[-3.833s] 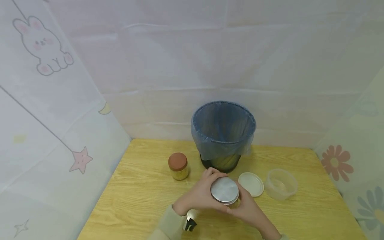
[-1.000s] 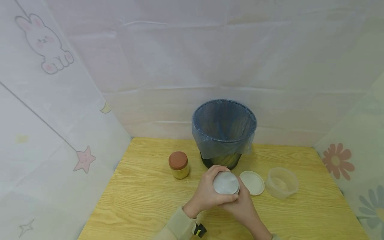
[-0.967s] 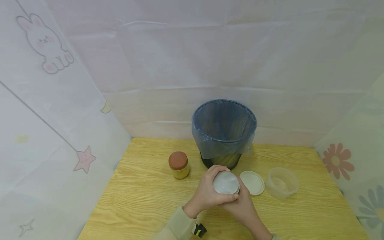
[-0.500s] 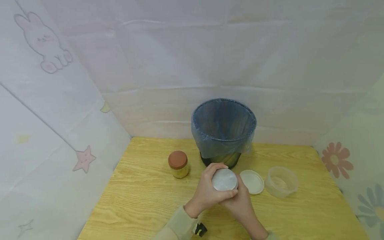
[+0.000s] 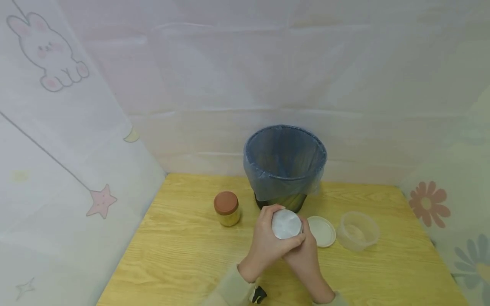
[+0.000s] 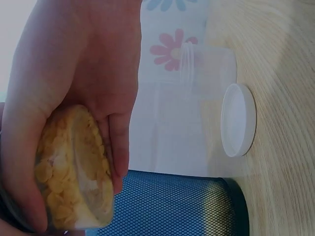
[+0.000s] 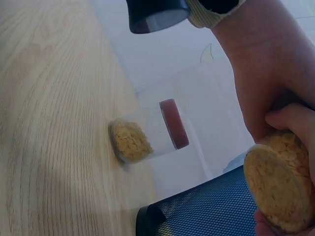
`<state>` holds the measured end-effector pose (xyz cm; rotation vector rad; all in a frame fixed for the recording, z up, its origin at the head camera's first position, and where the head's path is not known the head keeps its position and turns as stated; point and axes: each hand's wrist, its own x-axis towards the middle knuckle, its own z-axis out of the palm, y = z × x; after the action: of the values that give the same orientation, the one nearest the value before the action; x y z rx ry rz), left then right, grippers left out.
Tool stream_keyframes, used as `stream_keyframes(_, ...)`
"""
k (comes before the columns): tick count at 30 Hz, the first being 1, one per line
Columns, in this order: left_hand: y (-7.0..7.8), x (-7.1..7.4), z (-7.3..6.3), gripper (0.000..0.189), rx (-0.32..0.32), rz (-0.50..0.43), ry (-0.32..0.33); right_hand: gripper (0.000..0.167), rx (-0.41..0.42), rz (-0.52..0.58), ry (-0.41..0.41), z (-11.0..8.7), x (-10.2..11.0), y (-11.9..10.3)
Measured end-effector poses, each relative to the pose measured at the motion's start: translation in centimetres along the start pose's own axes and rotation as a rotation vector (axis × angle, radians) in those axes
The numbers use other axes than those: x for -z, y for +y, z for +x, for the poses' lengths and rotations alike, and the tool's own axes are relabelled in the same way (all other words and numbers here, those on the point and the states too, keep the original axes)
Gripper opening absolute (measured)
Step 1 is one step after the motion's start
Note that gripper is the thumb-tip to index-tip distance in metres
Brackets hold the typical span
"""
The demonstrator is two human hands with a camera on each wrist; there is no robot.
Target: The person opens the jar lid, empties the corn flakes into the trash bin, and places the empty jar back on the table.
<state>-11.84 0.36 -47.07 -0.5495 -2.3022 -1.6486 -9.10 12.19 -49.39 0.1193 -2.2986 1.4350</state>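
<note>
While the left hand (image 5: 266,244) curls round a silver-lidded jar of yellow flakes (image 5: 286,224), the right hand (image 5: 304,258) grips its right side. Across the wood-grain table (image 5: 176,255), before pale printed sheets (image 5: 72,131), come a brown-lidded jar (image 5: 226,208), bag-lined mesh bin (image 5: 285,186), white lid (image 5: 322,232) and clear plastic tub (image 5: 357,242). Off the table between both palms, the gripped jar is near the bin.

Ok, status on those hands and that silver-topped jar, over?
Left hand, right hand: both gripping jar. Jar off table, flakes inside. Bin close ahead, nothing visibly in the way.
</note>
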Motion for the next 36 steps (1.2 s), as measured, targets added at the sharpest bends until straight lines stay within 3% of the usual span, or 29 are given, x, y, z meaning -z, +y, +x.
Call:
stream_keyframes(3,0.1,0.4,-0.1,0.073,0.033,0.002,-0.047,0.076,0.016,0.002,-0.018,0.1,0.2,0.1)
stream_keyframes(8,0.0,1.0,-0.4,0.083,0.018,-0.016,-0.132,0.079,0.03,-0.001,-0.03,0.4,1.1,0.3)
stream_keyframes(15,0.0,1.4,-1.2,0.075,-0.006,0.036,-0.127,0.093,-0.125,0.017,-0.02,1.6,2.5,1.3)
stream_keyframes(18,-0.1,1.5,-1.4,0.065,-0.017,0.026,-0.119,0.095,-0.144,0.026,-0.024,1.8,2.7,1.8)
stream_keyframes(25,-0.6,1.8,-0.9,0.044,-0.03,-0.057,-0.104,0.094,-0.128,0.029,-0.039,1.7,2.8,1.8)
stream_keyframes(36,-0.7,2.2,-0.3,0.074,-0.011,-0.118,-0.176,0.087,-0.03,0.069,-0.085,0.9,2.1,1.1)
